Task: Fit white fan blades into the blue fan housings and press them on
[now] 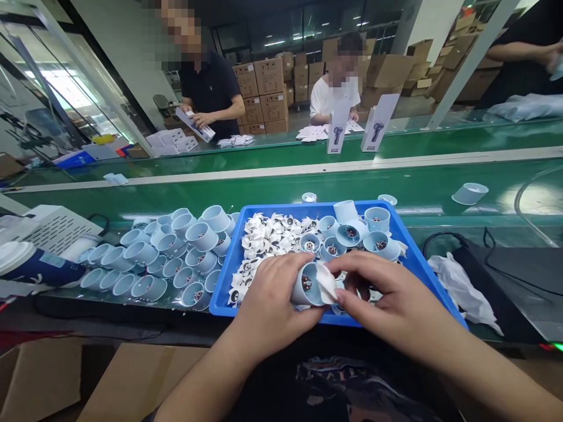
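While both hands work over the near edge of the blue tray [422,258], the left hand [268,305] is wrapped around a pale blue cylindrical housing [304,285], open end facing up toward the camera, a small motor part visible inside. The right hand [387,299] pinches a white fan impeller [326,283] between thumb and fingertips, and the impeller sits at the mouth of the housing, touching its rim. Both grips are narrow and closed on their parts.

Inside the tray, a heap of white impellers [268,234] fills the left half; more pale blue housings [352,234] stand and lie in the far right half. Just left of the tray, on the bench, lies a pile of housings [171,258], most on their sides, some touching the tray wall. A white perforated box [53,225] and a dark blue cylinder with a white cap [30,266] lie further left. A crumpled white cloth [461,287] rests right of the tray, on a dark mat.

Beyond the tray runs a green conveyor belt [281,187], with a single housing [470,193] lying on it at the right. Across the belt, two people handle white product boxes [378,120]; stacked cardboard cartons [268,88] stand behind them.
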`<state>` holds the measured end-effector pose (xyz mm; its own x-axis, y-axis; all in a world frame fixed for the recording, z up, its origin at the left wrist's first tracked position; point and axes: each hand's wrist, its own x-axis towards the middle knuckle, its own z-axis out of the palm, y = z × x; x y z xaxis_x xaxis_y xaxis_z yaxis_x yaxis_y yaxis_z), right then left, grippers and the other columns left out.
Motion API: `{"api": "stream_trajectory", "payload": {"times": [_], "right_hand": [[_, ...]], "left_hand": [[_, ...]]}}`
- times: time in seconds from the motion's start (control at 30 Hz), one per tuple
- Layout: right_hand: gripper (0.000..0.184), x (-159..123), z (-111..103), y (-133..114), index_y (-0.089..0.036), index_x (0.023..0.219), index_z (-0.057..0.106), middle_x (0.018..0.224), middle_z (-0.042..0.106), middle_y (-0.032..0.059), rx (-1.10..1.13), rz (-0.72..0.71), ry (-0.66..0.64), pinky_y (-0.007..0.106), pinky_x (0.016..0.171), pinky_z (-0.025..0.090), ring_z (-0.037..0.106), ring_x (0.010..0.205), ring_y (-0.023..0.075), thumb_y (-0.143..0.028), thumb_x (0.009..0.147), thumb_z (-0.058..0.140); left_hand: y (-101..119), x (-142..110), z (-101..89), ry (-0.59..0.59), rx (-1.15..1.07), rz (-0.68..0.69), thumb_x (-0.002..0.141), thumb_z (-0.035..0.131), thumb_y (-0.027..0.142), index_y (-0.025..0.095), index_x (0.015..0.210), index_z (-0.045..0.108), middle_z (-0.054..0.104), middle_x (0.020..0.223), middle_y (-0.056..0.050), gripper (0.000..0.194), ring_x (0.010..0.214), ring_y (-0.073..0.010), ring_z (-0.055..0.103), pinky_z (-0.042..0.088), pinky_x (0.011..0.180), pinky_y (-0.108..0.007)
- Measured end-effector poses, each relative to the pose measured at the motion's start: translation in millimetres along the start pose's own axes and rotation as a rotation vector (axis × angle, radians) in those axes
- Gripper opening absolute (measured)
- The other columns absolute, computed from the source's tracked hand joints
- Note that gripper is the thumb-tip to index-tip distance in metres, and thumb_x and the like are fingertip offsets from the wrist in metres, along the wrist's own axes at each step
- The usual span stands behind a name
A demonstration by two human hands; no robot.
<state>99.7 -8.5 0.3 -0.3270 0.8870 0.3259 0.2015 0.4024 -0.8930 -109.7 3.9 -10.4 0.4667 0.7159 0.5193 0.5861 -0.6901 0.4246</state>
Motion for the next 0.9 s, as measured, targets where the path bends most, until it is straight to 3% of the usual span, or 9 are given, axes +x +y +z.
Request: {"api": "stream_trajectory", "payload": {"times": [0.1, 0.2, 0.4, 0.5, 0.57, 0.63, 0.73, 0.8, 0.9], "right_hand": [[0.021, -2, 0, -5, -0.024, 0.112, 0.067, 0.105, 0.059, 0.0008, -0.462, -0.205, 0.013, 0.025, 0.07, 0.048, 0.059, 0.081, 0.0119, -0.015, 0.095, 0.059], [0.026, 2, 2, -3, -0.023, 0.108, 0.069, 0.1, 0.053, 0.0021, -0.629, -0.266, 0.05, 0.028, 0.067, 0.045, 0.058, 0.082, 0.0159, -0.007, 0.088, 0.069], [0.017, 17, 5, 8, -0.017, 0.095, 0.069, 0.094, 0.048, 0.0027, -0.567, -0.298, 0.066, 0.029, 0.067, 0.044, 0.053, 0.079, 0.0165, -0.004, 0.086, 0.073], [0.012, 11, -9, 10, -0.023, 0.11, 0.07, 0.103, 0.049, 0.0053, -0.539, -0.284, 0.047, 0.034, 0.074, 0.05, 0.056, 0.089, 0.0194, -0.023, 0.101, 0.063], [0.025, -1, -25, 9, -0.029, 0.114, 0.07, 0.107, 0.051, 0.0041, -0.461, -0.276, -0.037, 0.032, 0.079, 0.054, 0.059, 0.094, 0.0166, -0.042, 0.11, 0.049], [0.033, -15, -40, 7, -0.035, 0.117, 0.069, 0.104, 0.054, 0.0013, -0.361, -0.292, -0.099, 0.022, 0.079, 0.056, 0.061, 0.093, 0.0109, -0.051, 0.112, 0.04], [0.029, -36, -54, 6, -0.037, 0.122, 0.063, 0.097, 0.056, 0.0001, -0.296, -0.306, -0.041, 0.012, 0.077, 0.057, 0.064, 0.091, 0.0074, -0.049, 0.113, 0.038], [0.026, -50, -56, 7, -0.036, 0.121, 0.061, 0.096, 0.057, 0.0008, -0.312, -0.297, 0.018, 0.011, 0.076, 0.058, 0.066, 0.09, 0.0082, -0.047, 0.113, 0.039], [0.022, -75, -57, 10, -0.036, 0.126, 0.058, 0.102, 0.058, 0.0033, -0.376, -0.312, 0.102, 0.015, 0.078, 0.059, 0.066, 0.093, 0.0124, -0.042, 0.111, 0.043]], "left_hand": [[3, 6, 3.3, 0.06, 0.096, 0.131, 0.088, 0.064, 0.027, 0.02, 0.124, 0.055, 0.074, 0.115, -0.01, 0.037, 0.106, -0.0267, 0.071, 0.056, 0.098, -0.049], [6, 10, 6.4, 0.137, 0.178, 0.196, 0.089, 0.058, 0.019, 0.019, 0.128, 0.053, 0.074, 0.117, -0.011, 0.039, 0.108, -0.0258, 0.071, 0.057, 0.101, -0.047], [14, 15, 14.7, 0.232, 0.211, 0.192, 0.085, 0.056, 0.009, 0.017, 0.126, 0.053, 0.075, 0.115, -0.011, 0.042, 0.111, -0.024, 0.07, 0.056, 0.104, -0.041], [8, 16, 12.5, 0.167, 0.203, 0.191, 0.09, 0.061, 0.019, 0.018, 0.129, 0.053, 0.074, 0.118, -0.011, 0.04, 0.11, -0.0239, 0.07, 0.054, 0.105, -0.043], [-4, 22, 6.1, 0.101, 0.212, 0.169, 0.088, 0.07, 0.031, 0.02, 0.131, 0.054, 0.07, 0.125, -0.012, 0.046, 0.116, -0.0268, 0.067, 0.051, 0.108, -0.049], [-24, 40, -1.7, 0.082, 0.253, 0.074, 0.08, 0.079, 0.041, 0.024, 0.127, 0.06, 0.065, 0.13, -0.012, 0.054, 0.121, -0.0317, 0.061, 0.049, 0.107, -0.054], [-64, 90, -7.4, 0.06, 0.322, -0.19, 0.073, 0.083, 0.046, 0.025, 0.119, 0.067, 0.062, 0.119, -0.011, 0.052, 0.115, -0.0333, 0.061, 0.052, 0.099, -0.051], [-93, 131, -3.9, -0.011, 0.358, -0.351, 0.079, 0.077, 0.039, 0.022, 0.125, 0.063, 0.06, 0.122, -0.012, 0.051, 0.116, -0.0315, 0.061, 0.05, 0.101, -0.045], [-129, 182, 7.4, -0.131, 0.423, -0.579, 0.077, 0.071, 0.022, 0.017, 0.139, 0.049, 0.056, 0.138, -0.018, 0.066, 0.124, -0.0303, 0.06, 0.048, 0.103, -0.038]]}}
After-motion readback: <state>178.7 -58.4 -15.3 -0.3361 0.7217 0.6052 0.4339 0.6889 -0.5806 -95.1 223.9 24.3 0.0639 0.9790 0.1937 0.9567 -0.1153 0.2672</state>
